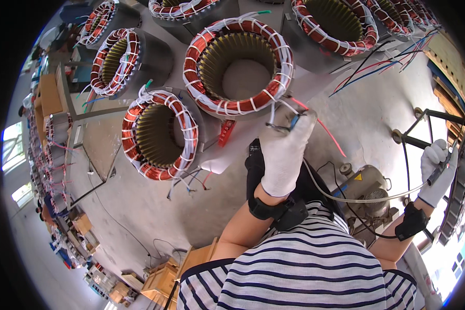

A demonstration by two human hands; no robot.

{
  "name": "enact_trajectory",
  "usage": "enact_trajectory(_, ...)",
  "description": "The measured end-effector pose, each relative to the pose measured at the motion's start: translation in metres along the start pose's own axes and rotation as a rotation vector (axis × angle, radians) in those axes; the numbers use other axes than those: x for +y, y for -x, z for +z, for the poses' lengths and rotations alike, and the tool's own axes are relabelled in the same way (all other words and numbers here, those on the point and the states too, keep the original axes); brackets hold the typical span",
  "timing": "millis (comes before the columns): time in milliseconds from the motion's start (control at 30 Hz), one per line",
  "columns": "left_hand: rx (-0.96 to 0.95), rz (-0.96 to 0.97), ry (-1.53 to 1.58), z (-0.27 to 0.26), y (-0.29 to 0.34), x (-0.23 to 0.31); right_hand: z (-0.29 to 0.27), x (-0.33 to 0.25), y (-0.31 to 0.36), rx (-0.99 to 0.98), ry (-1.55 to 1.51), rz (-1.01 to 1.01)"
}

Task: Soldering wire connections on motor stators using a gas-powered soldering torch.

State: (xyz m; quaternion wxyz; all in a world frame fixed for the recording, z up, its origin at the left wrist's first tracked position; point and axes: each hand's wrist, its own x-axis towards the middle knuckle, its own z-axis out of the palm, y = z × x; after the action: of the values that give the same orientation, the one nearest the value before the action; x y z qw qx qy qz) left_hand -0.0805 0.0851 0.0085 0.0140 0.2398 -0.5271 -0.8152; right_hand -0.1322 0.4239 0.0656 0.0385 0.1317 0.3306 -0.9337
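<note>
Handling the lead wires (295,121) of the large wound stator (212,63) looks like the step in hand. That stator sits on the counter (306,82) by its near edge, bore facing up, and its leads come out at the side closest to the person. The left hand (288,151), gloved in white, is raised just off that edge, its fingers drawn together on the leads; a red wire (329,137) trails past it to the right. Its forearm rises from the lower edge with the elbow bent and close to the body. The right hand (430,164), also gloved, is held well out to the side, away from the counter, fingers closed around a slim handheld tool (435,175) with a pale hose (367,200) running from it. Exactly how each fingertip bears on the wires is too small to tell. As a judgement, the next move calls for the leads to be steadied and kept apart, and for the right arm to come inward if the tool is wanted there.
</note>
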Motion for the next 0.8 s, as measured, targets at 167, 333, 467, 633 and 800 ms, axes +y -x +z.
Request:
enact_trajectory(167, -0.042, 0.008, 0.504, 0.018, 0.005, -0.008, -0.026, -0.025, -0.021, -0.038, -0.017, 0.037)
enact_trajectory(333, 0.012, -0.015, 0.606, 0.029, 0.008, -0.013, -0.047, -0.049, -0.040, -0.091, -0.012, 0.060)
enact_trajectory(467, 0.082, -0.059, 0.593, 0.025, 0.002, -0.022, -0.060, -0.065, -0.046, -0.038, 0.013, 0.029)
enact_trajectory(633, 0.327, 0.319, -0.024, 0.019, -0.012, -0.032, -0.059, -0.066, -0.043, 0.009, 0.031, -0.009)
enact_trajectory(800, 0.453, 0.408, -0.200, 0.006, -0.018, -0.058, -0.066, -0.071, -0.044, 0.047, 0.065, -0.008)
